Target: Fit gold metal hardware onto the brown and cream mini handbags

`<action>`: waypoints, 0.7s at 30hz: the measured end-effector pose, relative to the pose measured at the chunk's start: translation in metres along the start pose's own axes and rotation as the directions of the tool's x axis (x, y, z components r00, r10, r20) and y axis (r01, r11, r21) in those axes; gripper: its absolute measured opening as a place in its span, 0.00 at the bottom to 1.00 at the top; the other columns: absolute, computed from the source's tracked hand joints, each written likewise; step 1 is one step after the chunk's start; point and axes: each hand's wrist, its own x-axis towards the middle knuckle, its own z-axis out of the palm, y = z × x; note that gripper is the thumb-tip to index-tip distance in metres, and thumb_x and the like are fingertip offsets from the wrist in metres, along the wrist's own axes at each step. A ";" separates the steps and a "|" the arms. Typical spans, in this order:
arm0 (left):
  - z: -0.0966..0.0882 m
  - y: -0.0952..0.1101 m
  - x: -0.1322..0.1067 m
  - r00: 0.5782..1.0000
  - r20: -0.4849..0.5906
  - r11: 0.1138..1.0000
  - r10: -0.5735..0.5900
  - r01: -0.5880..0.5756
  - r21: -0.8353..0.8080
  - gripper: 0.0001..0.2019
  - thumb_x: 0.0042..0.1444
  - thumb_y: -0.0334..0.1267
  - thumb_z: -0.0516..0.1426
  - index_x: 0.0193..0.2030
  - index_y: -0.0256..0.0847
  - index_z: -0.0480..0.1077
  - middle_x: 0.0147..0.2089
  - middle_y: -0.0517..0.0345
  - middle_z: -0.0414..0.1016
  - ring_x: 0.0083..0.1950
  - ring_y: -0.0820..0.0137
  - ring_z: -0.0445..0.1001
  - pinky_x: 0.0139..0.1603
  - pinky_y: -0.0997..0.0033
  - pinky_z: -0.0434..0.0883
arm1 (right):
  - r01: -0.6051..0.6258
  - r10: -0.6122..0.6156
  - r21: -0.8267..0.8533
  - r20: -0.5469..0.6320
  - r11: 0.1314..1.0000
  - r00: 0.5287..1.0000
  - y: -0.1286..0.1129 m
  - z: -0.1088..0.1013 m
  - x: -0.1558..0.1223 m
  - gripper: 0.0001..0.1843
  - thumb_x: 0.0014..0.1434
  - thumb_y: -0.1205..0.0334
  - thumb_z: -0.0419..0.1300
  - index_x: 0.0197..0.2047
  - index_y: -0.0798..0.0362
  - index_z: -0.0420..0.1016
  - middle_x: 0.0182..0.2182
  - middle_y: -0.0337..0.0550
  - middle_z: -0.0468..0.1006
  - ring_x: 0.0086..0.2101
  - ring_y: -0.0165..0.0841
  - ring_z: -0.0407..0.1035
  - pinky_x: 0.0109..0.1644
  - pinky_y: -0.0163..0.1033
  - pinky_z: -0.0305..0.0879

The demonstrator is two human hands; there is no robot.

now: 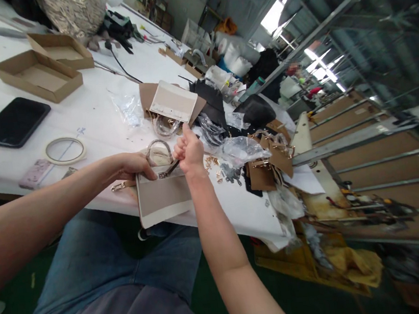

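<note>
My left hand (pixel 139 166) is closed on the upper left edge of a beige bag panel (pixel 164 199), its thumb lying along the pale top strip. The panel hangs over the table's front edge. A curved handle in clear wrap (pixel 157 146) stands behind its top edge. My right hand (pixel 190 152) makes a fist around a slim dark tool (pixel 174 167), whose exact kind I cannot make out. The tool's lower end meets a small metal fitting (pixel 163 175) on the strip. A gold clasp (pixel 119 187) sticks out left of the panel.
Another bag panel (pixel 173 102) lies beyond my hands. Gold fittings (pixel 212 164) and grey pieces (pixel 230 172) are scattered to the right, near brown bag parts (pixel 261 173). At left are a tape roll (pixel 65 150), a black tablet (pixel 14 122) and a cardboard tray (pixel 39 76).
</note>
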 end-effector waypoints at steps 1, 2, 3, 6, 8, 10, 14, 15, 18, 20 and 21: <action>0.000 0.000 0.000 1.000 -0.007 1.000 -0.012 0.012 0.004 0.23 0.36 0.30 0.79 0.43 0.35 0.85 0.44 0.38 0.91 0.40 0.48 0.89 0.39 0.59 0.88 | -0.039 0.039 0.004 0.004 0.999 0.999 -0.002 0.003 0.009 0.41 0.77 0.35 0.69 0.30 0.45 0.45 0.19 0.25 0.46 0.19 0.25 0.39 0.19 0.35 0.39; -0.001 0.000 0.000 1.000 -0.010 1.000 -0.028 0.028 0.007 0.23 0.36 0.30 0.79 0.43 0.35 0.85 0.44 0.38 0.91 0.41 0.48 0.89 0.40 0.60 0.88 | -0.083 0.083 0.001 0.014 0.997 0.996 -0.003 0.007 0.016 0.41 0.77 0.36 0.70 0.30 0.44 0.45 0.18 0.24 0.47 0.18 0.25 0.38 0.19 0.34 0.38; -0.001 0.000 0.000 0.999 -0.012 0.999 -0.041 0.041 0.008 0.24 0.36 0.30 0.79 0.43 0.35 0.85 0.45 0.38 0.91 0.42 0.48 0.89 0.41 0.60 0.88 | -0.129 0.129 -0.008 0.028 0.992 0.991 -0.003 0.011 0.021 0.41 0.77 0.37 0.70 0.30 0.44 0.45 0.18 0.24 0.47 0.18 0.24 0.38 0.19 0.34 0.38; -0.003 -0.001 0.000 0.999 -0.003 0.999 -0.053 0.053 -0.006 0.27 0.36 0.31 0.79 0.47 0.36 0.84 0.47 0.39 0.91 0.44 0.48 0.89 0.43 0.59 0.88 | -0.235 0.239 -0.052 0.072 0.971 0.968 0.002 0.022 0.030 0.40 0.77 0.38 0.71 0.31 0.44 0.46 0.18 0.23 0.47 0.18 0.24 0.37 0.18 0.33 0.37; -0.004 -0.001 0.001 0.998 0.021 0.998 -0.058 0.059 -0.017 0.29 0.37 0.31 0.79 0.51 0.36 0.84 0.48 0.40 0.91 0.45 0.48 0.89 0.45 0.58 0.88 | -0.238 0.244 -0.071 0.091 0.969 0.965 0.006 0.027 0.029 0.39 0.77 0.39 0.71 0.31 0.44 0.47 0.18 0.23 0.47 0.18 0.24 0.37 0.18 0.32 0.36; -0.004 -0.002 0.001 0.997 0.042 0.998 -0.058 0.059 -0.017 0.31 0.38 0.31 0.78 0.53 0.37 0.84 0.49 0.41 0.91 0.46 0.49 0.89 0.47 0.58 0.88 | -0.190 0.198 -0.082 0.120 0.978 0.973 0.008 0.029 0.024 0.39 0.77 0.39 0.72 0.31 0.45 0.48 0.18 0.23 0.47 0.18 0.24 0.37 0.18 0.33 0.37; -0.006 -0.004 0.003 0.996 0.047 0.997 -0.077 0.077 0.002 0.28 0.40 0.31 0.77 0.53 0.38 0.85 0.50 0.42 0.91 0.47 0.48 0.89 0.48 0.57 0.89 | -0.043 0.065 -0.120 0.183 0.992 0.981 0.009 0.029 0.003 0.39 0.74 0.36 0.74 0.31 0.45 0.50 0.20 0.24 0.48 0.19 0.24 0.40 0.19 0.34 0.37; -0.007 -0.005 0.003 0.995 0.044 0.996 -0.084 0.084 0.003 0.27 0.40 0.31 0.77 0.51 0.38 0.85 0.49 0.42 0.92 0.47 0.48 0.90 0.48 0.58 0.89 | -0.004 0.029 -0.136 0.184 0.991 0.982 0.009 0.029 -0.005 0.39 0.73 0.36 0.74 0.31 0.45 0.50 0.21 0.25 0.49 0.19 0.24 0.41 0.19 0.35 0.38; -0.009 -0.008 0.006 0.994 0.040 0.995 -0.098 0.098 -0.005 0.21 0.39 0.32 0.78 0.44 0.37 0.85 0.46 0.39 0.91 0.46 0.46 0.90 0.43 0.60 0.88 | 0.133 -0.105 -0.175 0.164 0.975 0.981 0.014 0.025 -0.028 0.40 0.73 0.33 0.72 0.29 0.45 0.51 0.22 0.27 0.49 0.20 0.26 0.42 0.20 0.37 0.42; -0.009 -0.009 0.008 0.994 0.047 0.995 -0.099 0.100 -0.013 0.19 0.38 0.32 0.78 0.40 0.37 0.85 0.45 0.37 0.91 0.44 0.45 0.90 0.40 0.60 0.88 | 0.231 -0.207 -0.177 0.147 0.957 0.967 0.021 0.021 -0.042 0.40 0.72 0.31 0.71 0.28 0.45 0.52 0.22 0.28 0.50 0.20 0.27 0.44 0.21 0.38 0.44; -0.009 -0.010 0.008 0.995 0.046 0.995 -0.093 0.094 -0.018 0.19 0.38 0.32 0.78 0.39 0.37 0.85 0.44 0.36 0.91 0.43 0.45 0.90 0.39 0.59 0.88 | 0.275 -0.254 -0.168 0.139 0.947 0.957 0.025 0.018 -0.048 0.40 0.73 0.31 0.70 0.27 0.45 0.52 0.22 0.29 0.50 0.20 0.27 0.44 0.22 0.38 0.45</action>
